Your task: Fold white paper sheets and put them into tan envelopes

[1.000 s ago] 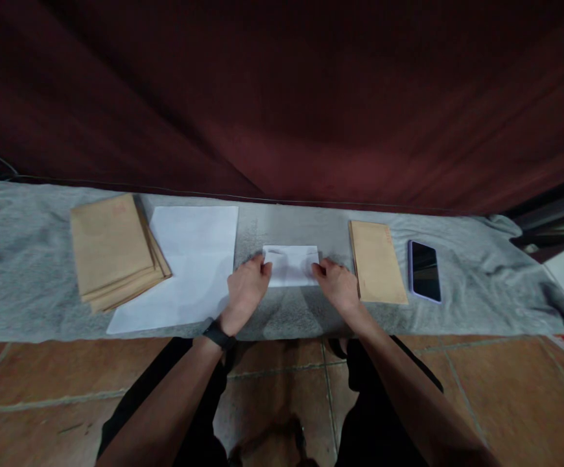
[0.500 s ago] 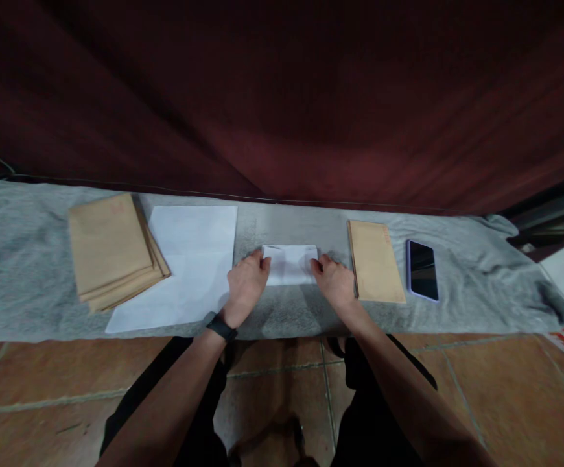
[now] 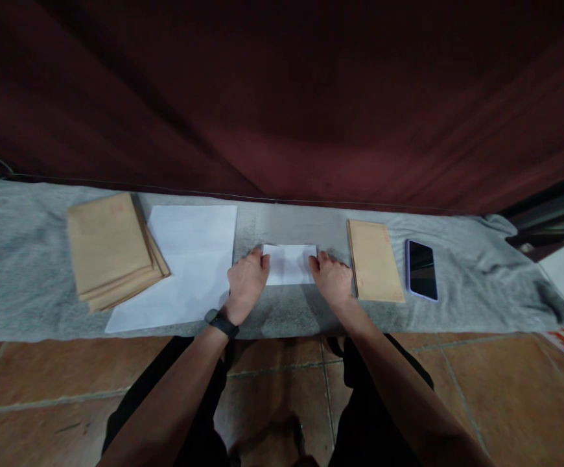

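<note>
A small folded white paper (image 3: 289, 263) lies on the grey cloth (image 3: 19, 272) in front of me. My left hand (image 3: 246, 282), with a black watch on its wrist, pinches the paper's left edge with curled fingers. My right hand (image 3: 332, 280) grips the right edge the same way. Both hands rest on the cloth and press the paper flat.
A stack of brown envelopes (image 3: 109, 250) lies at the left beside several white sheets (image 3: 187, 263). One brown envelope (image 3: 374, 269) and a dark phone (image 3: 421, 269) lie to the right. A dark red curtain (image 3: 282, 97) hangs behind. Tiled floor (image 3: 43, 389) is below.
Both hands have crept slightly inward along the folded paper's edges; the paper stays in the same spot on the cloth.
</note>
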`<state>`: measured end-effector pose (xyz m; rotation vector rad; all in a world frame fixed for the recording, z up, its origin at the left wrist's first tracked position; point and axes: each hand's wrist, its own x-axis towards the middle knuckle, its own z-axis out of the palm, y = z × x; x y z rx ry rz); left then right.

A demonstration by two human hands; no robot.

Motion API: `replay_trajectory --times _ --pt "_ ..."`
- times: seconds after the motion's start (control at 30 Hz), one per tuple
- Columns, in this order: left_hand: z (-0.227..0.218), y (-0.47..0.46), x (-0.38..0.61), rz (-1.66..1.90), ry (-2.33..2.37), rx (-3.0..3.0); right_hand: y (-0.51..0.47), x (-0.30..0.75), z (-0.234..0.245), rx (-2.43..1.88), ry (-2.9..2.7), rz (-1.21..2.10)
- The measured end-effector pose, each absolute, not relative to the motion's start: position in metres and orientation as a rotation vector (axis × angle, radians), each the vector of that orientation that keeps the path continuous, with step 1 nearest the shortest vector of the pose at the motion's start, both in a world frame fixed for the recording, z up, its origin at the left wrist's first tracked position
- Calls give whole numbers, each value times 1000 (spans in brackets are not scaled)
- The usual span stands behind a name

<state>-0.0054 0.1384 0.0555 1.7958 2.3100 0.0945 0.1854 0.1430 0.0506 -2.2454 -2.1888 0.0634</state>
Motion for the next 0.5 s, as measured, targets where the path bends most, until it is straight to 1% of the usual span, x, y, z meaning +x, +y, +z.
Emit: replay_trajectory --times 0.3,0.5 --pt "55 138 -4 80 2335 1825 144 186 47 -2203 -2198 63" --pt "55 137 -2 80 2351 1844 145 187 41 -2105 -2221 -47"
